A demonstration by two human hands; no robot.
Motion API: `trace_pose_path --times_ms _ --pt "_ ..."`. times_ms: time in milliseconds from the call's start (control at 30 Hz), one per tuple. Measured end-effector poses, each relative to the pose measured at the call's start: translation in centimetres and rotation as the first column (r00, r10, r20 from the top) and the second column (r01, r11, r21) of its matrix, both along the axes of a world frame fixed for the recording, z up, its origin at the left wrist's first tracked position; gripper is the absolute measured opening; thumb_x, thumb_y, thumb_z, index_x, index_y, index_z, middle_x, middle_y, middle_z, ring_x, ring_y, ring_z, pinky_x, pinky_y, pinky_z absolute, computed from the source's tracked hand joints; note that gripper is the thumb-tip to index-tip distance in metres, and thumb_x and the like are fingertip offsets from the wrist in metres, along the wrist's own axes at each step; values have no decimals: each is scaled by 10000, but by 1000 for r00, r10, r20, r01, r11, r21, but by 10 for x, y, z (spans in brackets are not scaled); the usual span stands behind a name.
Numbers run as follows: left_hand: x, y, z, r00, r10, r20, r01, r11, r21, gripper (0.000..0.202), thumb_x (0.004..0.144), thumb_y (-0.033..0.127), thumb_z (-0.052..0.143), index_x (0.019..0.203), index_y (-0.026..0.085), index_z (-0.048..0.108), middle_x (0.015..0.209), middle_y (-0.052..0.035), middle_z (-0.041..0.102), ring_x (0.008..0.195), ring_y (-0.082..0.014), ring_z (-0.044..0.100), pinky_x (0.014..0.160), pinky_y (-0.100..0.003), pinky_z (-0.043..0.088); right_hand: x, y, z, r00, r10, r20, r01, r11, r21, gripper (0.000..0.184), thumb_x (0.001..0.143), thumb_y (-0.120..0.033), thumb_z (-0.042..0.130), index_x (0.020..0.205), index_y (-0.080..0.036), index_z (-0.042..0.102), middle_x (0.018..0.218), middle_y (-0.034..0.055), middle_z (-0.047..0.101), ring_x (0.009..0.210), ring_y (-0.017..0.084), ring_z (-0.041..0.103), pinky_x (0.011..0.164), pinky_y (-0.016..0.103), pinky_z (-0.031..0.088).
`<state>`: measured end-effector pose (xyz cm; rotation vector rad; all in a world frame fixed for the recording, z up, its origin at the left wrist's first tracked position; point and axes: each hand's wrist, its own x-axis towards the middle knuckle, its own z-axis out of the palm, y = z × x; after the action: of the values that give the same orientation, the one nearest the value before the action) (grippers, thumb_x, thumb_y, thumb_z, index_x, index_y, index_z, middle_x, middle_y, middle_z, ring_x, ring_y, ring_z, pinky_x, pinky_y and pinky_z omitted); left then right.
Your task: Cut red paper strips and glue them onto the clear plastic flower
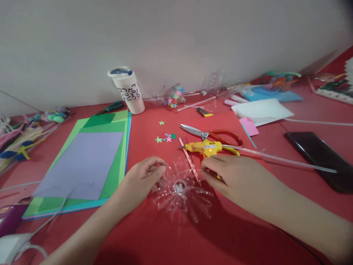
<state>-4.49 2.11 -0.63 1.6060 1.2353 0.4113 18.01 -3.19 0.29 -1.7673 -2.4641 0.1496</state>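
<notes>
A clear plastic flower-like piece [179, 189], its petals cut into strips around a round centre, lies on the red table. My left hand [147, 176] is closed on the petals at its left edge. To the right, my right hand [224, 171] is closed with fingertips together, and a thin clear strand [193, 170] runs from them toward the plastic piece. A yellow glue gun [205, 147] with a long glue stick lies just beyond my right hand, its small light glowing. A patterned pink strip [190, 162] lies between the plastic piece and the glue gun.
Scissors with red handles [226, 137] and several paper stars [168, 138] lie farther back. Coloured paper sheets [82, 165] are stacked at left. A white tumbler [128, 90] stands near the wall. At right are a black phone [321, 158] and a white sheet [263, 111].
</notes>
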Motion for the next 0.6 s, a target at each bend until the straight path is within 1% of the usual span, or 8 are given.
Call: trace_pose_path --times_ms 33,100,133,200,267,367,433,600 --pt "-2 1 2 999 -5 -39 9 995 101 181 867 367 496 903 207 572 755 -1 623 698 -165 617 665 -306 484 -1 1 1 1000 25 12 -25 1000 17 154 870 -160 505 740 -183 584 719 21 668 657 184 635 551 277 374" --pt "-4 4 7 997 -34 -74 53 962 267 127 857 323 520 859 215 587 909 -27 640 849 -180 612 772 -323 474 -4 3 1 997 71 36 -72 997 32 164 872 -147 505 737 -176 593 737 27 674 673 183 634 559 279 373" --pt "-3 7 9 994 -78 -71 96 946 310 106 854 293 520 842 217 593 1004 -37 631 929 -187 602 824 -332 465 -5 4 1 995 87 50 -89 996 28 165 869 -136 508 737 -172 599 745 30 675 682 184 635 566 280 375" --pt "2 16 14 978 -202 -57 209 916 342 100 845 243 521 810 219 612 1158 -44 592 1093 -204 553 935 -357 421 -7 5 1 992 101 71 -102 995 17 156 863 -113 514 755 -164 613 771 39 682 707 187 637 584 282 385" --pt "9 25 15 959 -283 -34 278 905 322 86 828 212 533 804 220 615 1189 -44 587 1171 -216 513 1005 -389 371 -8 6 1 993 90 73 -91 996 20 152 873 -124 511 779 -161 624 805 50 690 738 197 642 599 288 398" --pt "18 35 12 934 -357 2 351 921 172 82 820 236 537 886 219 583 1041 -40 634 1039 -206 586 925 -388 441 -9 5 2 998 35 51 -38 998 55 147 884 -164 507 795 -169 623 843 49 700 761 220 651 608 305 417" --pt "21 37 8 926 -378 7 376 921 105 130 814 246 541 936 210 567 1005 -42 633 964 -196 608 864 -368 470 -9 3 2 999 13 37 -16 997 74 128 875 -172 521 791 -176 617 841 39 704 741 223 653 605 313 426" --pt "21 35 1 929 -369 26 366 927 78 132 803 225 527 928 199 561 1001 -40 619 916 -184 611 776 -322 480 -8 1 -1 1000 6 14 -7 997 83 117 865 -162 523 801 -177 621 887 49 713 775 227 661 631 319 448"
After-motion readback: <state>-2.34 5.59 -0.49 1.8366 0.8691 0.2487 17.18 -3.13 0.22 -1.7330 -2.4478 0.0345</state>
